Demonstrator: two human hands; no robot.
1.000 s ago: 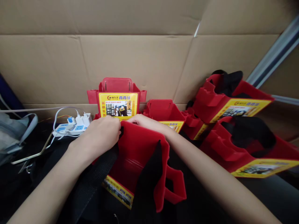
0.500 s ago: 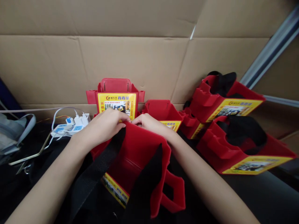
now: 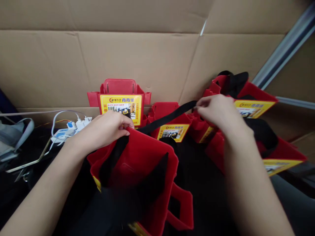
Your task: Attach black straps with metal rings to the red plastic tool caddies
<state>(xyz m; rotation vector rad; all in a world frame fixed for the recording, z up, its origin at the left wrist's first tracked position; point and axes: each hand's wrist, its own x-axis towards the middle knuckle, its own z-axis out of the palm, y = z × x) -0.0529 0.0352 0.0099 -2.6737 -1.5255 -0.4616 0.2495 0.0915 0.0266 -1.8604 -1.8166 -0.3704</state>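
A red plastic tool box (image 3: 147, 147) with a side loop stands tilted in front of me, its open top facing me. My left hand (image 3: 114, 126) pinches the far rim of this box. Out to the right, my right hand (image 3: 215, 109) is closed on the end of a black strap (image 3: 169, 116), which runs taut from behind the rim. More black webbing passes through slots in the box and hangs down inside, partly blurred. The box's lower front is cut off by the frame.
Several similar red boxes with yellow labels stand behind, such as the left one (image 3: 120, 87) and the right one (image 3: 290, 149). A white power strip (image 3: 61, 135) with plugged cables lies at left. A cardboard wall (image 3: 137, 62) closes the back.
My right hand has moved from the rim out to the right, drawing the black strap with it. My left hand stays on the rim. The webbing inside the box has shifted.
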